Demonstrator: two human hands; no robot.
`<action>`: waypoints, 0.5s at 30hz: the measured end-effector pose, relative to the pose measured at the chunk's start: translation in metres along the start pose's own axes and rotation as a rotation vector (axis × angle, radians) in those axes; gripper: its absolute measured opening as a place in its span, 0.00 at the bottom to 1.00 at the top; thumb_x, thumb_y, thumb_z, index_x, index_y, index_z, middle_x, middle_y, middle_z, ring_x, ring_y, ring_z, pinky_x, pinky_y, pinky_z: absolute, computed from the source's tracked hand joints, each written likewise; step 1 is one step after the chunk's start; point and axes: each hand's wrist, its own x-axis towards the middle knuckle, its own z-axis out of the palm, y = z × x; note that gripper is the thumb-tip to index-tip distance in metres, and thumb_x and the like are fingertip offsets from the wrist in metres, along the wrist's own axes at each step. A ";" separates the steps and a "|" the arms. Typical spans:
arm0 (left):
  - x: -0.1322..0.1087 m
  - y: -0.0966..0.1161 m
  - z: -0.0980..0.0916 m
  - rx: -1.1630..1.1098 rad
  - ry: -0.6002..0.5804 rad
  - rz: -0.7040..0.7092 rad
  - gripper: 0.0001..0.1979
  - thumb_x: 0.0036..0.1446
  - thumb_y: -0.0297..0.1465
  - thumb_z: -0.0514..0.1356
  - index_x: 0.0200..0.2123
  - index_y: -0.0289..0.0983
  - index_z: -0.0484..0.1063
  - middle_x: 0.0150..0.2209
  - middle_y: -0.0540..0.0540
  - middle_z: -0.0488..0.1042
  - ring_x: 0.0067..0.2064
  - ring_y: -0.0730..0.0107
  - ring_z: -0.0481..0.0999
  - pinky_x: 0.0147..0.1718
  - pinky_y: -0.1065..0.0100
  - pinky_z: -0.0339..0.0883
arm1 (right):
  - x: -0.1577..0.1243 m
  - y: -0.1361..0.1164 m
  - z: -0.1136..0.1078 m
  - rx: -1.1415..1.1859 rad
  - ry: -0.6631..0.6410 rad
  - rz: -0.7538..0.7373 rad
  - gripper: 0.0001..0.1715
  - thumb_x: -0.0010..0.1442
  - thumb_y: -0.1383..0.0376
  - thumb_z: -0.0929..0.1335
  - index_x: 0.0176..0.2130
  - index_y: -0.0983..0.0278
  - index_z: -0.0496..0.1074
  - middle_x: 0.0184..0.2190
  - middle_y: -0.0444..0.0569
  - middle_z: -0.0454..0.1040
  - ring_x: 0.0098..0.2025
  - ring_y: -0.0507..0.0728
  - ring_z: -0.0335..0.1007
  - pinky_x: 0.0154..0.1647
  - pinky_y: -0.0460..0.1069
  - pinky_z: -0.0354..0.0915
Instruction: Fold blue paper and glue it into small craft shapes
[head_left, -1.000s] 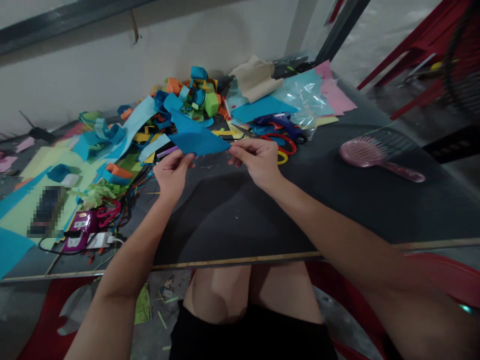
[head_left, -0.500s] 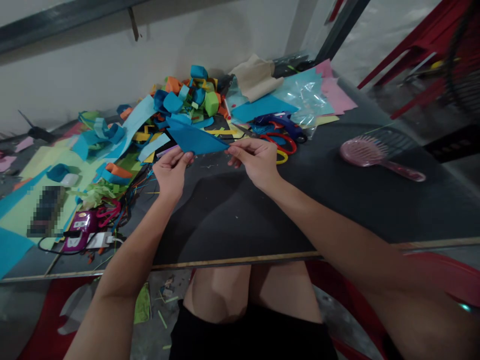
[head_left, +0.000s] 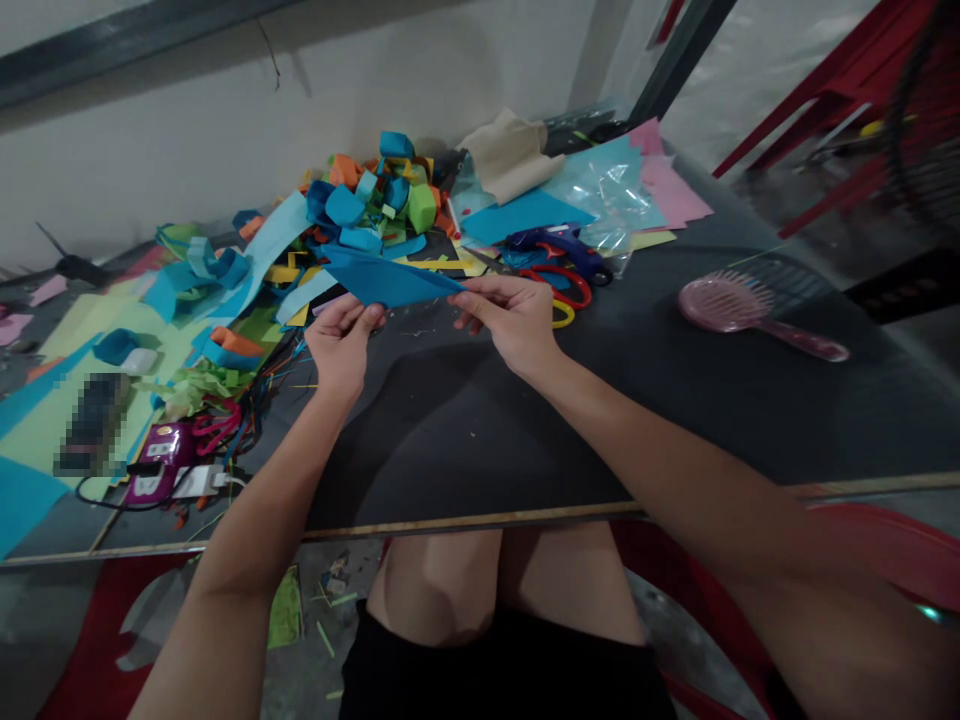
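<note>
A piece of blue paper is stretched above the dark table between my two hands. My left hand pinches its lower left edge between thumb and fingers. At the paper's right end, the thumb and fingers of my right hand are closed on its narrow corner. Just behind my right hand lie scissors with red and yellow handles, partly covered by that hand. A dark blue glue gun rests beyond them.
A heap of coloured paper pieces lies at the back. Paper sheets, a blurred-out dark object and a purple device with a cable occupy the left. A pink hairbrush lies at right, near a plastic-wrapped paper stack.
The blue paper has tilted, its upper left part dipping lower and flattening. Both hands keep their hold and have hardly moved.
</note>
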 end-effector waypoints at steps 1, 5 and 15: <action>0.000 0.001 0.001 -0.004 0.000 -0.005 0.20 0.38 0.45 0.75 0.28 0.38 0.77 0.24 0.53 0.78 0.25 0.78 0.76 0.29 0.74 0.76 | 0.000 0.000 0.000 -0.016 -0.002 -0.005 0.15 0.47 0.54 0.77 0.31 0.62 0.79 0.24 0.44 0.79 0.21 0.50 0.73 0.19 0.45 0.66; -0.001 0.003 0.001 -0.019 0.001 -0.015 0.18 0.39 0.43 0.75 0.28 0.37 0.77 0.23 0.53 0.77 0.25 0.79 0.76 0.29 0.75 0.75 | -0.001 -0.001 0.000 -0.042 -0.002 -0.011 0.18 0.46 0.51 0.77 0.31 0.62 0.79 0.23 0.44 0.78 0.22 0.50 0.73 0.20 0.46 0.67; -0.003 0.000 -0.001 -0.015 -0.273 -0.234 0.22 0.39 0.44 0.75 0.33 0.37 0.77 0.31 0.46 0.81 0.32 0.65 0.82 0.28 0.71 0.76 | -0.002 0.000 -0.001 -0.061 -0.125 -0.024 0.16 0.52 0.52 0.74 0.30 0.63 0.77 0.26 0.46 0.79 0.22 0.50 0.72 0.20 0.45 0.66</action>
